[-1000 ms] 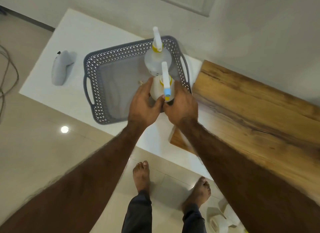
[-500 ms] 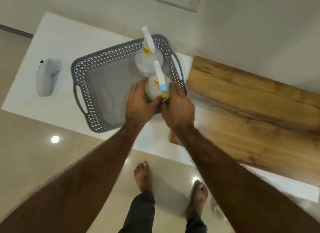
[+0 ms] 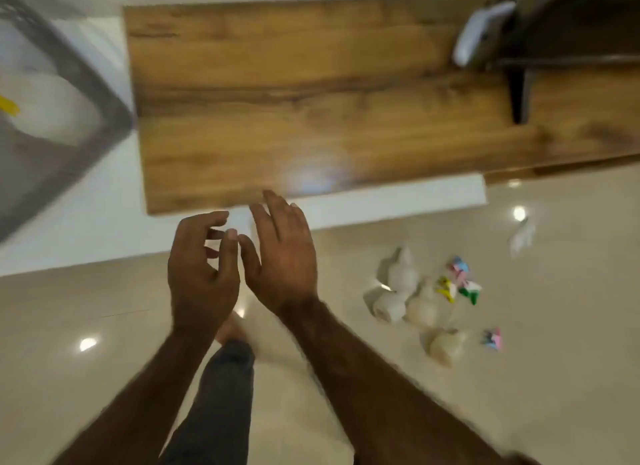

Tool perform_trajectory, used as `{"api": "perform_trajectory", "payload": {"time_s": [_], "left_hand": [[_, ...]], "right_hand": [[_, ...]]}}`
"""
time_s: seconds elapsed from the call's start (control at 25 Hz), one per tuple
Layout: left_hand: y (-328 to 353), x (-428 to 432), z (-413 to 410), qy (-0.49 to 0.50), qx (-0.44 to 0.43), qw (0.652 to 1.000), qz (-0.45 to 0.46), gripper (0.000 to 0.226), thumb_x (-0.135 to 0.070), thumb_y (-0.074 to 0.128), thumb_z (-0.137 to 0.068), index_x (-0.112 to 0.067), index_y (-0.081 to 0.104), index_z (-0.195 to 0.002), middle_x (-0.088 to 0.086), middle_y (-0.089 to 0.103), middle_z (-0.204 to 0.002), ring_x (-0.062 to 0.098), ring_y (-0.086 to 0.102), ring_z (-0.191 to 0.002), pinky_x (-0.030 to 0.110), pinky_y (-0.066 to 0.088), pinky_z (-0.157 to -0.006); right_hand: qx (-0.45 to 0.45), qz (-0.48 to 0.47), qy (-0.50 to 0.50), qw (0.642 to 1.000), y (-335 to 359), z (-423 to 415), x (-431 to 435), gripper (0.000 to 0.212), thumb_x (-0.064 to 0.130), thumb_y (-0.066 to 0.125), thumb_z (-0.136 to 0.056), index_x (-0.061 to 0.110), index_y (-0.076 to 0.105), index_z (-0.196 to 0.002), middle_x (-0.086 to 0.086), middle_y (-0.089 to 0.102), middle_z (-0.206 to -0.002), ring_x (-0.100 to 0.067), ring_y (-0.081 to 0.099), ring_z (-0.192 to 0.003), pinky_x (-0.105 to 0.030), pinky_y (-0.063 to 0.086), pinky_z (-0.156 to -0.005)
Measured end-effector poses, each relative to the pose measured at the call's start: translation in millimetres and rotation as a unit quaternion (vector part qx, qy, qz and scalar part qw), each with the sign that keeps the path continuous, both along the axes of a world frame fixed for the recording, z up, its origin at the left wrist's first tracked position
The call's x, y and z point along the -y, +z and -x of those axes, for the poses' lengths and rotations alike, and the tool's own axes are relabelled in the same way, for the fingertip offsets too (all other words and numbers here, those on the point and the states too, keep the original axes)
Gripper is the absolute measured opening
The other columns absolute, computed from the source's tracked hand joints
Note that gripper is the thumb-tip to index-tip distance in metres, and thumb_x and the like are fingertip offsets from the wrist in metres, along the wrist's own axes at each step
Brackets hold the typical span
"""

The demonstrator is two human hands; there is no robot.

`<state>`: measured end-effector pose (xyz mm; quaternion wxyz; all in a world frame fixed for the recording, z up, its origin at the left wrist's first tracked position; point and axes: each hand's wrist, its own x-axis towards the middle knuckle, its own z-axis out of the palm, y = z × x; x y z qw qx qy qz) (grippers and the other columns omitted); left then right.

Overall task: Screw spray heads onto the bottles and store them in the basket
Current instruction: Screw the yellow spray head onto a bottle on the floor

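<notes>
Both hands are empty. The left hand (image 3: 202, 274) hangs with fingers loosely curled and nothing between them; the right hand (image 3: 284, 256) is spread flat, fingers apart, also holding nothing. They sit side by side, nearly touching at the thumbs, over the edge of the white table (image 3: 86, 222) and the tiled floor (image 3: 554, 360).

The basket (image 3: 104, 108) lies at the far left of the view, up on the table, and at least one bottle (image 3: 48, 108) stands in it with a yellow collar showing. The work still to do lies the other way: a cluster of loose bottles (image 3: 405, 298) rests on the floor, down and to the right of the hands, with small coloured spray heads (image 3: 457, 281) scattered just beside them. Blur makes the count uncertain, though there seem to be about four bottles, lying tipped at different angles.

The right hand is clearly the nearer one to that cluster, so the coming reach probably goes rightward and downward, away from the basket.
</notes>
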<state>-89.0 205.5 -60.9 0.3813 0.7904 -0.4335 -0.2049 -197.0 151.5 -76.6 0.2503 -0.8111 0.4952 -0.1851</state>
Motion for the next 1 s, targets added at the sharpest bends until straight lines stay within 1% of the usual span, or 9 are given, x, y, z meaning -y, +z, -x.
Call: {"api": "perform_trajectory", "payload": {"time_s": [0.2, 0.28, 0.44, 0.6, 0.68, 0.8, 0.84, 0.92, 1.0], "left_hand": [[-59.3, -5.9, 161.2, -0.188, 0.049, 0.979, -0.062, 0.033, -0.021, 0.049, -0.108, -0.008, 0.063, -0.135, 0.011, 0.064, -0.135, 0.031, 0.061, -0.124, 0.047, 0.054, -0.103], [-86.8, -7.5, 210.2, -0.244, 0.069, 0.964, -0.076, 0.038, -0.027, 0.046, -0.108, -0.011, 0.061, -0.139, 0.010, 0.062, -0.143, 0.032, 0.058, -0.131, 0.038, 0.047, -0.110], [-175.5, -16.3, 291.9, -0.323, 0.060, 0.935, -0.134, 0.045, -0.037, 0.045, -0.107, -0.014, 0.057, -0.143, 0.007, 0.059, -0.147, 0.031, 0.057, -0.133, 0.044, 0.049, -0.105], [-269.8, -37.9, 336.0, -0.277, 0.023, 0.939, -0.202, 0.042, -0.041, 0.057, -0.105, -0.015, 0.061, -0.138, 0.006, 0.062, -0.136, 0.030, 0.061, -0.125, 0.048, 0.055, -0.098], [-305.1, -41.6, 362.5, -0.298, 0.043, 0.939, -0.165, 0.037, -0.042, 0.057, -0.102, -0.014, 0.066, -0.124, 0.005, 0.065, -0.123, 0.030, 0.064, -0.112, 0.045, 0.056, -0.090], [-339.8, -34.7, 422.6, -0.358, 0.038, 0.927, -0.101, 0.028, -0.040, 0.064, -0.095, -0.019, 0.067, -0.114, -0.001, 0.066, -0.115, 0.027, 0.066, -0.105, 0.044, 0.058, -0.082], [-348.8, -33.8, 444.0, -0.372, 0.036, 0.922, -0.103, 0.034, -0.042, 0.068, -0.092, -0.020, 0.066, -0.119, -0.001, 0.065, -0.120, 0.027, 0.066, -0.110, 0.044, 0.059, -0.083], [-360.1, -40.9, 480.3, -0.362, 0.036, 0.918, -0.154, 0.066, -0.050, 0.078, -0.085, -0.021, 0.056, -0.141, 0.000, 0.058, -0.141, 0.026, 0.058, -0.128, 0.043, 0.059, -0.095], [-377.6, -58.4, 502.0, -0.330, 0.027, 0.921, -0.204, 0.101, -0.059, 0.084, -0.078, -0.020, 0.038, -0.158, 0.005, 0.045, -0.158, 0.026, 0.046, -0.144, 0.042, 0.051, -0.112]], "right_hand": [[-0.054, -0.026, -0.120, 0.991, -53.9, 198.3, -28.1, 0.043, 0.030, 0.050, -0.103, 0.008, 0.057, -0.139, -0.016, 0.050, -0.152, -0.033, 0.046, -0.140, -0.051, 0.033, -0.117], [-0.071, -0.032, -0.148, 0.986, -84.2, 263.4, -40.3, 0.043, 0.030, 0.050, -0.102, 0.008, 0.057, -0.138, -0.017, 0.052, -0.150, -0.034, 0.048, -0.138, -0.051, 0.034, -0.116], [-0.113, -0.039, -0.220, 0.968, -170.5, 371.4, -73.8, 0.042, 0.030, 0.048, -0.102, 0.007, 0.058, -0.136, -0.018, 0.054, -0.147, -0.035, 0.051, -0.135, -0.051, 0.037, -0.113], [-0.110, -0.059, -0.303, 0.945, -257.1, 445.6, -97.5, 0.040, 0.030, 0.051, -0.099, 0.006, 0.062, -0.128, -0.017, 0.065, -0.128, -0.038, 0.061, -0.115, -0.044, 0.050, -0.096], [-0.103, -0.092, -0.361, 0.922, -298.7, 481.2, -93.7, 0.035, 0.031, 0.054, -0.098, 0.008, 0.065, -0.122, -0.013, 0.068, -0.119, -0.037, 0.063, -0.105, -0.042, 0.052, -0.086], [-0.112, -0.185, -0.470, 0.856, -355.8, 529.8, -67.7, 0.030, 0.034, 0.057, -0.097, 0.015, 0.067, -0.118, -0.009, 0.071, -0.112, -0.034, 0.065, -0.103, -0.038, 0.051, -0.083], [-0.121, -0.206, -0.494, 0.836, -371.8, 542.5, -54.7, 0.028, 0.036, 0.058, -0.096, 0.016, 0.068, -0.114, -0.009, 0.072, -0.109, -0.034, 0.065, -0.102, -0.036, 0.050, -0.081], [-0.141, -0.233, -0.497, 0.824, -393.6, 554.3, -34.5, 0.024, 0.036, 0.061, -0.094, 0.018, 0.070, -0.106, -0.009, 0.073, -0.104, -0.036, 0.065, -0.099, -0.033, 0.047, -0.076], [-0.159, -0.208, -0.450, 0.854, -409.1, 555.7, -21.5, 0.022, 0.028, 0.064, -0.090, 0.019, 0.069, -0.109, -0.007, 0.070, -0.106, -0.032, 0.065, -0.098, -0.033, 0.050, -0.073]]}}
